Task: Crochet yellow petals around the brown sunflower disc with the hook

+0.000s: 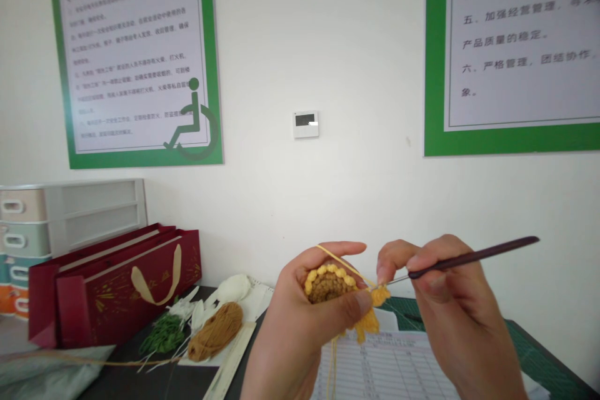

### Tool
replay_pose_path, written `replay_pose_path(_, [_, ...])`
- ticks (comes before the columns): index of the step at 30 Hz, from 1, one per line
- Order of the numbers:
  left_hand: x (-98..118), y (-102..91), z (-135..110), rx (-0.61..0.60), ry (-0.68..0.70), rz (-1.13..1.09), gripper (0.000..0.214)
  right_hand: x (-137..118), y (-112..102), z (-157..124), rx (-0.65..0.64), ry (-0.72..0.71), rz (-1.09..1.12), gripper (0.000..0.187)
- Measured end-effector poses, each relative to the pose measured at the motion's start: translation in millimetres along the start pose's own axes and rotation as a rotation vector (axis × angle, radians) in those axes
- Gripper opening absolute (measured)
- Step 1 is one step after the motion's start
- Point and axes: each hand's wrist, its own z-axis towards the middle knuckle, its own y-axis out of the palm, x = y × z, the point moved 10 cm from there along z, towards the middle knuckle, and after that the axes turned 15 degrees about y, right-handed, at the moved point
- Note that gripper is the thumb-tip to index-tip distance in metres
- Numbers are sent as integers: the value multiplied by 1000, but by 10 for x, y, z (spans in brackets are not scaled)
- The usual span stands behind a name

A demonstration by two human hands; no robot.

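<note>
My left hand [304, 319] pinches a round crochet piece [330, 284] with a brown middle and a bobbled yellow edge. Yellow petal-like parts [368, 325] hang below my thumb. A strand of yellow yarn [344, 260] runs over my raised left index finger to the work. In my right hand [450, 300] is a crochet hook [473, 256] with a dark handle, held between thumb and fingers. Its thin metal shaft points left and meets the yellow edge by my left thumb; the tip is hidden in the stitches.
Left on the dark table are a brown yarn skein [215, 331], green yarn [163, 332] and white yarn [234, 288]. Behind them stand dark red gift bags [126, 287] and a drawer unit [94, 209]. A printed sheet [398, 365] and green cutting mat [539, 356] lie below my hands.
</note>
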Motion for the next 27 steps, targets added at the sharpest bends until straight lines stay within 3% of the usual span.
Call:
replay_pose_path(10, [-11, -13, 6, 18, 43, 65, 40, -298, 29, -68, 17, -178, -336, 12])
replay_pose_path(15, [75, -9, -7, 50, 129, 105, 33, -527, 277, -185, -27, -445, -716, 17])
replay_pose_path(18, [105, -4, -15, 71, 143, 104, 36, -567, 379, -265, 29, -569, -888, 22])
replay_pose_path(21, [94, -10, -29, 110, 114, 52, 47, -511, 329, -276, 54, -546, -798, 33])
replay_pose_path(27, [-1, 1, -24, 133, 21, -127, 58, -120, 59, -126, 67, -291, -379, 29])
